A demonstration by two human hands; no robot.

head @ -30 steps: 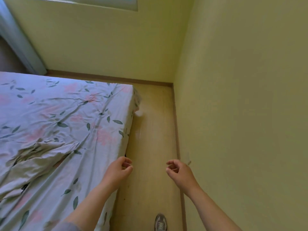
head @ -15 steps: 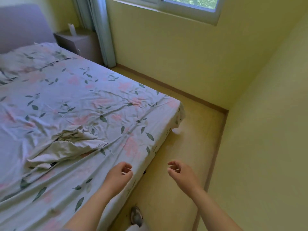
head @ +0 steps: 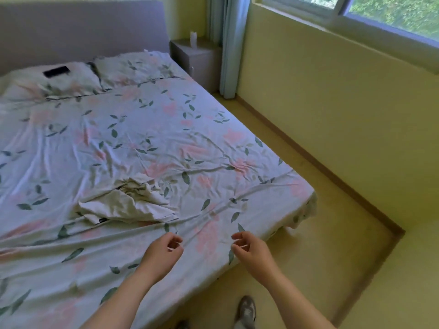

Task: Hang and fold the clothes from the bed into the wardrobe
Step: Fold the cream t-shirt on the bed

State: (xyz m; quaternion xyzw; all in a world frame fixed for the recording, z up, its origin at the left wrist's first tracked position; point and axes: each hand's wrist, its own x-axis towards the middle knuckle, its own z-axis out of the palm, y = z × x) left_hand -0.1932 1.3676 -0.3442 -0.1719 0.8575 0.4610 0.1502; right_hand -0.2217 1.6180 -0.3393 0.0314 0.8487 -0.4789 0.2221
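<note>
A crumpled cream garment (head: 126,203) lies on the bed (head: 166,129), which has a floral sheet with green leaves and pink flowers. My left hand (head: 164,254) hovers over the bed's near edge, fingers loosely curled and holding nothing, a short way to the right of and nearer than the garment. My right hand (head: 251,251) hangs beside it over the bed's edge, also loosely curled and empty. The wardrobe is out of view.
Two pillows (head: 133,67) lie at the grey headboard (head: 80,27), a dark flat object (head: 56,71) on the left one. A bedside table (head: 197,60) and a curtain (head: 225,43) stand at the back. A yellow wall (head: 332,103) borders a narrow strip of floor. My shoe (head: 245,312) is on the floor.
The view has swung left from the wall corner toward the bed, bringing the headboard, pillows and whole garment into sight. Both hands stay empty and now hang over the bed's edge.
</note>
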